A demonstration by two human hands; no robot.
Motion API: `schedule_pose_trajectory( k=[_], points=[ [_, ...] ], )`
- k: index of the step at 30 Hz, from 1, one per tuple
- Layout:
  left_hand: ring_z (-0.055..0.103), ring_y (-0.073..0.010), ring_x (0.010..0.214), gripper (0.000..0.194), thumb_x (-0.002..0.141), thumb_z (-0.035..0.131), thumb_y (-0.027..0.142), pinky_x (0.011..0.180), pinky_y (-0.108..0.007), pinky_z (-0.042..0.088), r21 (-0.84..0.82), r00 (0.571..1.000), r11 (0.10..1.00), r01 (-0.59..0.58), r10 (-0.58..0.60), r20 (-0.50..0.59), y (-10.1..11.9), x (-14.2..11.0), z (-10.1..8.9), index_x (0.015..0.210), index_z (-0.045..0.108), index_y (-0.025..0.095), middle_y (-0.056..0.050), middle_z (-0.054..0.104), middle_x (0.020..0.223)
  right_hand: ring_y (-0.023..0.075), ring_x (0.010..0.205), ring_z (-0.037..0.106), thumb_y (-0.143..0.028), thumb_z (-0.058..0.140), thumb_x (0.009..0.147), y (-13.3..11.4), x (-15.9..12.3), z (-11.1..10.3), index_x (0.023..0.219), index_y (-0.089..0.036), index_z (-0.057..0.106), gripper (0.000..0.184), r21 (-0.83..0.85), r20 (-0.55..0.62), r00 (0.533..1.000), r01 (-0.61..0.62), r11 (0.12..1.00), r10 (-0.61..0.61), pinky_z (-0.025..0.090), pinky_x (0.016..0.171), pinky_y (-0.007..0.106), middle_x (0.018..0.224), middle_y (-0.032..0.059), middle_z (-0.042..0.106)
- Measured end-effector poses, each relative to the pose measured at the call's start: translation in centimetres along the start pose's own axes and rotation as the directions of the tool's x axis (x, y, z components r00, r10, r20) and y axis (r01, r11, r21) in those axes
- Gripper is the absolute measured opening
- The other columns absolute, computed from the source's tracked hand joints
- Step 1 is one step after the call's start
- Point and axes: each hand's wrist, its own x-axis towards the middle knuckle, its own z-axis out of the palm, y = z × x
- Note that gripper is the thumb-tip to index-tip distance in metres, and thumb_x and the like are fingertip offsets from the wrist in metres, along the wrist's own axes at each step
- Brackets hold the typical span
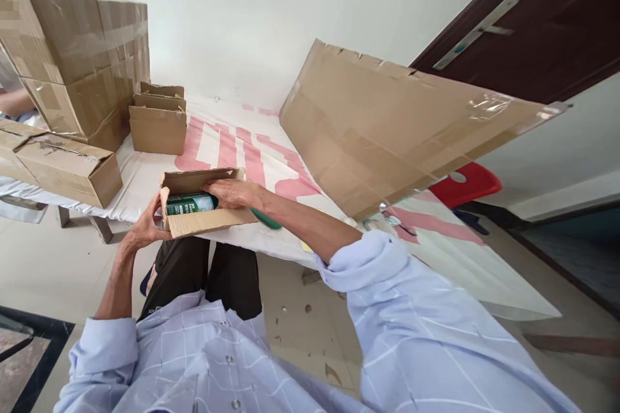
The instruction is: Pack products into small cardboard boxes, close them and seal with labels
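Note:
An open cardboard box [213, 222] stands at the table's front edge, just before me. My left hand [146, 224] grips its left end, thumb at the front and fingers along the side. Inside lies a dark green package [190, 204] with white print and a pale blue patch. My right hand [232, 193] reaches into the box from the right, its fingers curled at the right end of that package; the fingertips are partly hidden. Beneath my right wrist, a green object [266, 218] lies on the table, mostly covered by the box and my arm.
Several open small boxes [157, 129] stand behind, left of centre. Taped cartons [82, 58] are stacked at the left, with a long closed carton [70, 164] before them. A large cardboard sheet [387, 122] leans at the right, near a red chair [465, 184]. Another person's arm [17, 102] shows far left.

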Motion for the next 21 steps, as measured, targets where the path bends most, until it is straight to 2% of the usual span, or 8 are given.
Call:
schedule_pose_trajectory(
  k=[4, 8, 13, 17, 21],
  points=[
    [0.056, -0.0452, 0.154, 0.142, 0.065, 0.1, 0.054, 0.117, -0.053, 0.061, 0.002, 1.0, 1.0, -0.014, 0.015, -0.019, 0.4, 0.3, 0.8, 0.181, 0.026, 0.019, -0.025, 0.05, 0.172, 0.0368, 0.136, 0.072, -0.023, 0.09, 0.082, -0.3, 0.6, 0.2, 0.152, -0.021, 0.069, 0.073, 0.057, 0.051, 0.998, 0.031, 0.998, -0.034, 0.058, 0.115, 0.044, 0.144, 0.0158, 0.077],
    [0.057, -0.0455, 0.152, 0.141, 0.064, 0.099, 0.05, 0.118, -0.054, 0.06, 0.01, 0.999, 1.0, -0.016, 0.016, -0.04, 0.2, 0.1, 0.9, 0.18, 0.025, 0.018, -0.025, 0.05, 0.171, 0.0344, 0.132, 0.073, -0.026, 0.088, 0.086, -1.0, 0.4, 0.2, 0.148, -0.023, 0.072, 0.064, 0.142, 0.032, 0.998, 0.055, 0.988, -0.06, 0.058, 0.114, 0.046, 0.14, 0.0131, 0.078],
    [0.047, -0.0504, 0.161, 0.14, 0.06, 0.101, 0.048, 0.119, -0.054, 0.059, 0.017, 0.995, 0.999, -0.042, 0.044, -0.087, -0.3, 0.6, 1.0, 0.178, 0.032, 0.018, -0.027, 0.043, 0.176, 0.0345, 0.133, 0.071, -0.032, 0.089, 0.09, -2.0, -1.0, -0.7, 0.144, -0.021, 0.074, 0.058, 0.043, -0.025, 0.999, 0.044, 0.998, -0.043, 0.055, 0.117, 0.047, 0.141, 0.0156, 0.074],
    [0.044, -0.0533, 0.163, 0.137, 0.061, 0.1, 0.051, 0.12, -0.058, 0.059, 0.018, 0.994, 0.997, -0.071, 0.072, -0.084, -0.4, 1.3, 0.5, 0.176, 0.034, 0.017, -0.028, 0.043, 0.176, 0.0368, 0.13, 0.068, -0.037, 0.091, 0.09, -2.8, -2.4, -2.6, 0.147, -0.018, 0.072, 0.063, -0.06, -0.109, 0.994, 0.022, 0.998, -0.028, 0.055, 0.115, 0.051, 0.137, 0.017, 0.072],
    [0.046, -0.0519, 0.161, 0.139, 0.058, 0.101, 0.044, 0.122, -0.059, 0.056, 0.021, 0.998, 1.0, -0.018, 0.019, -0.052, -0.5, 2.5, -0.2, 0.177, 0.034, 0.017, -0.026, 0.044, 0.174, 0.038, 0.127, 0.063, -0.032, 0.093, 0.082, -2.7, -4.0, -6.1, 0.149, -0.017, 0.071, 0.071, -0.123, -0.223, 0.975, -0.044, 0.991, 0.016, 0.056, 0.106, 0.047, 0.135, 0.0174, 0.07]
  ],
)
